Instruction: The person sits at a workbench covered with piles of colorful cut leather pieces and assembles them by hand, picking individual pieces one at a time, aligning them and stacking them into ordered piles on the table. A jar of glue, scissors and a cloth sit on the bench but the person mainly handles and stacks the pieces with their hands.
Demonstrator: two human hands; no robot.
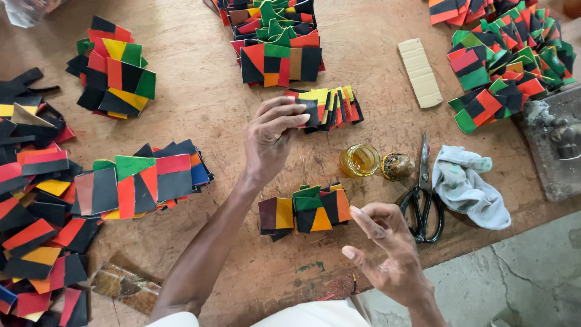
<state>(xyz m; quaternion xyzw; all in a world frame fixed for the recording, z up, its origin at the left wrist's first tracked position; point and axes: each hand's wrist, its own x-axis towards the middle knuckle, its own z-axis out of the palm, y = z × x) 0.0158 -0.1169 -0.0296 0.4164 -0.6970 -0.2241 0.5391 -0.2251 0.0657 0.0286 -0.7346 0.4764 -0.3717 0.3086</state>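
So the piece in play is a small black leather piece [308, 112], pinched at the near end of a fanned row of patchwork pieces [330, 108] sitting on the wooden table [206, 91]. That row runs roughly left to right with a slight tilt, its long axis pointing from the left hand toward the right side of the table, and the pieces stand on edge like cards in a file. The black one is at the left end of that row; which way its own long side runs is hard to tell since fingers cover a lot of it.

The left hand [272, 139] reaches forward, arm stretched up from the bottom of the view, wrist bent a bit, fingers curled and closed narrowly onto the black piece with the thumb underneath.

The right hand [381, 254] hangs lower, near the table edge, palm turned inward, fingers loosely spread and holding nothing, just beside a small stack of coloured squares [305, 211].

Further out: a little glass jar of yellowish liquid [359, 160] and a round lid [397, 165] just beside it, black-handled scissors [423, 194] pointing away from the person, a crumpled white rag [469, 184] and a pale ridged strip [420, 72]. Bigger piles of red, green, yellow and black patches [115, 69] sit all around.
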